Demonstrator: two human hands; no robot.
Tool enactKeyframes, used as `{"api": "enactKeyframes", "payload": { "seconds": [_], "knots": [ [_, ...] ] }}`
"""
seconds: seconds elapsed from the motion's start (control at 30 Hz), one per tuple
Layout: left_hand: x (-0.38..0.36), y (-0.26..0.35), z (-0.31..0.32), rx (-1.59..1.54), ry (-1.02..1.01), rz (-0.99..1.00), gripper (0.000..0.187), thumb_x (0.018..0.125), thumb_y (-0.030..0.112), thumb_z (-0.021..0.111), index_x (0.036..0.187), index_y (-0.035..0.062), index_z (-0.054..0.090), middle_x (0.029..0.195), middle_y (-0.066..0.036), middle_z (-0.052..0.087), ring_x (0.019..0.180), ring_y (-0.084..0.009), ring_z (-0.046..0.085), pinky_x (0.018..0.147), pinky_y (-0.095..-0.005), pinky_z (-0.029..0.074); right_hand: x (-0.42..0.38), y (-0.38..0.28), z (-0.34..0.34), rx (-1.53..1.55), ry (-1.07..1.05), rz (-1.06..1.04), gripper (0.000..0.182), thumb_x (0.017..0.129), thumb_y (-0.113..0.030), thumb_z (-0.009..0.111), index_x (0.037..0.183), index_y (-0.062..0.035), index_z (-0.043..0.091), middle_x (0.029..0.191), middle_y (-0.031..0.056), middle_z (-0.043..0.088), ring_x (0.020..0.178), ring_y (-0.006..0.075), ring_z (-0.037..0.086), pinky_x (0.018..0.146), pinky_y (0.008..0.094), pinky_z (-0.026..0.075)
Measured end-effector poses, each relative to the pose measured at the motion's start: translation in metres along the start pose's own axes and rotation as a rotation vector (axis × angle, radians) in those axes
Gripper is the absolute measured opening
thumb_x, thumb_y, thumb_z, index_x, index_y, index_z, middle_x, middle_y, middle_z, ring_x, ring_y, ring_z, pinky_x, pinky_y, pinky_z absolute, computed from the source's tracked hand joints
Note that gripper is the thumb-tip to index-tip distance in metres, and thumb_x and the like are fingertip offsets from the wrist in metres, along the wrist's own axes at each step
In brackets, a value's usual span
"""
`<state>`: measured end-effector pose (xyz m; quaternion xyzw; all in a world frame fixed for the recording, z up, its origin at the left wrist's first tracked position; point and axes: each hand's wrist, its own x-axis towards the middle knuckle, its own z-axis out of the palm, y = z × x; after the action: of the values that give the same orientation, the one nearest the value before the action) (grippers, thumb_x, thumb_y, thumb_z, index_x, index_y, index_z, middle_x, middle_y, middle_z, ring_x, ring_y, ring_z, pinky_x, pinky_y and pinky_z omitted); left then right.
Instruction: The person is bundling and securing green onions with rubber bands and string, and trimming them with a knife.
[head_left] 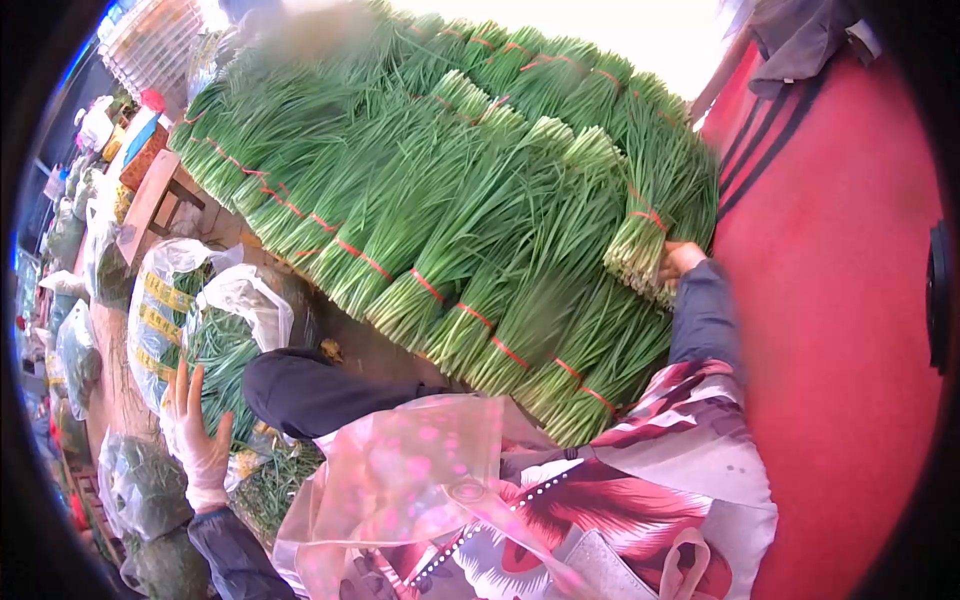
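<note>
Long green bundles of garlic chives (420, 200), tied with red bands, lie stacked in rows in front of me. At the right end of the stack, my right hand (683, 262) grips one bundle of chives (640, 235) by its pale stem end, just below its red band. Its fingertips are partly hidden behind the stems. My left hand (198, 440), in a thin whitish glove, is raised off to the left with fingers spread, holding nothing. It is nearest to a clear plastic bag (165, 310) with yellow printing and greens inside.
A red surface (830, 330) rises along the right, with dark clothing (800, 45) at its top. More bagged greens (145, 485) stand along the left, near a wooden stool (155, 200) and a white basket (155, 50). My flowered apron (600, 500) fills the bottom.
</note>
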<state>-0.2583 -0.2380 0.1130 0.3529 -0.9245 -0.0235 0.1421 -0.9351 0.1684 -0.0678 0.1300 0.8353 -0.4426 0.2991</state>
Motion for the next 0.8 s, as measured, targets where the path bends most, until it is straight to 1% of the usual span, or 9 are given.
{"api": "enactKeyframes", "payload": {
  "seconds": [0.07, 0.2, 0.27, 0.33, 0.47, 0.57, 0.63, 0.7, 0.8],
  "knots": [
    [-0.019, -0.008, -0.002, -0.003, 0.021, 0.001, 0.07, 0.071, -0.002, 0.065, 0.138, 0.0054, 0.046, 0.145, -0.016, 0.04, 0.138, -0.0358, 0.03, 0.114, -0.0451, 0.02, 0.032, -0.009, -0.029, 0.086, 0.115, -0.042, 0.044, 0.088, -0.014, 0.044, 0.132, -0.0134, 0.05, 0.091, 0.0126, 0.061, 0.062, 0.0216, 0.057, 0.049, 0.0341, 0.04],
    [-0.076, -0.026, 0.001, -0.277, 0.058, -0.196, 0.059, 0.081, -0.002, 0.06, 0.138, 0.0008, 0.045, 0.145, -0.014, 0.041, 0.137, -0.0277, 0.033, 0.114, -0.0401, 0.02, 0.008, -0.039, -0.005, -0.382, 0.492, -0.739, 0.04, 0.089, -0.022, 0.057, 0.127, -0.0088, 0.059, 0.099, 0.0085, 0.067, 0.083, 0.0207, 0.064, 0.078, 0.0332, 0.05],
    [-0.11, -0.035, 0.006, -0.493, 0.175, -0.455, 0.055, 0.085, 0.0, 0.058, 0.138, -0.0003, 0.044, 0.144, -0.014, 0.042, 0.136, -0.0262, 0.034, 0.114, -0.0383, 0.021, -0.012, -0.046, 0.033, -0.413, 0.552, -1.149, 0.04, 0.087, -0.021, 0.063, 0.124, -0.0064, 0.061, 0.105, 0.0104, 0.069, 0.091, 0.0211, 0.066, 0.088, 0.0301, 0.048],
    [-0.148, -0.04, 0.005, -0.588, 0.236, -0.642, 0.052, 0.086, -0.001, 0.055, 0.137, -0.001, 0.045, 0.144, -0.016, 0.042, 0.136, -0.025, 0.036, 0.113, -0.0362, 0.023, -0.025, -0.043, 0.07, -0.373, 0.365, -1.165, 0.037, 0.089, -0.018, 0.063, 0.124, -0.0065, 0.061, 0.11, 0.0088, 0.069, 0.097, 0.02, 0.065, 0.09, 0.0285, 0.047],
    [-0.294, -0.081, 0.032, -0.102, 0.123, -0.96, 0.039, 0.087, 0.01, 0.061, 0.124, -0.0035, 0.056, 0.12, -0.016, 0.062, 0.111, -0.0264, 0.059, 0.098, -0.0372, 0.044, 0.008, -0.007, 0.054, 0.344, 0.174, -0.653, 0.031, 0.09, -0.009, 0.057, 0.121, -0.0085, 0.062, 0.104, 0.0126, 0.069, 0.078, 0.0197, 0.066, 0.066, 0.0319, 0.051],
    [-0.317, -0.042, 0.023, 0.005, -0.192, -1.307, 0.055, 0.089, 0.044, 0.057, 0.115, -0.0041, 0.062, 0.112, -0.024, 0.064, 0.106, -0.0343, 0.061, 0.092, -0.0383, 0.047, 0.02, 0.034, -0.012, 0.355, 0.069, -0.203, 0.037, 0.094, -0.02, 0.049, 0.128, -0.007, 0.053, 0.102, 0.0155, 0.068, 0.07, 0.0212, 0.065, 0.054, 0.0302, 0.047],
    [-0.372, -0.073, 0.046, -0.733, 0.162, -1.6, 0.06, 0.088, 0.037, 0.068, 0.135, 0.0055, 0.049, 0.112, -0.011, 0.063, 0.097, -0.0218, 0.06, 0.08, -0.035, 0.051, 0.008, 0.052, -0.022, 0.187, -0.029, -0.043, 0.043, 0.094, -0.024, 0.047, 0.132, -0.0053, 0.048, 0.105, 0.0161, 0.068, 0.075, 0.0226, 0.066, 0.056, 0.0298, 0.048],
    [-0.398, -0.108, 0.063, -0.743, 0.153, -1.557, 0.06, 0.087, 0.038, 0.069, 0.133, 0.0055, 0.05, 0.112, -0.011, 0.062, 0.096, -0.0228, 0.06, 0.079, -0.0361, 0.051, -0.056, 0.045, 0.004, 0.037, -0.196, 0.208, 0.058, 0.093, -0.037, 0.055, 0.136, 0.0009, 0.042, 0.12, 0.0203, 0.061, 0.096, 0.0287, 0.066, 0.076, 0.035, 0.052],
    [-0.42, -0.165, 0.083, -0.761, 0.134, -1.391, 0.06, 0.084, 0.041, 0.071, 0.129, 0.0057, 0.053, 0.113, -0.011, 0.061, 0.094, -0.0259, 0.061, 0.075, -0.0395, 0.052, -0.061, 0.053, 0.022, 0.106, -0.207, 0.193, 0.065, 0.095, -0.048, 0.049, 0.139, -0.0017, 0.04, 0.13, 0.0183, 0.056, 0.104, 0.0245, 0.064, 0.068, 0.0318, 0.053]
  ]
}}
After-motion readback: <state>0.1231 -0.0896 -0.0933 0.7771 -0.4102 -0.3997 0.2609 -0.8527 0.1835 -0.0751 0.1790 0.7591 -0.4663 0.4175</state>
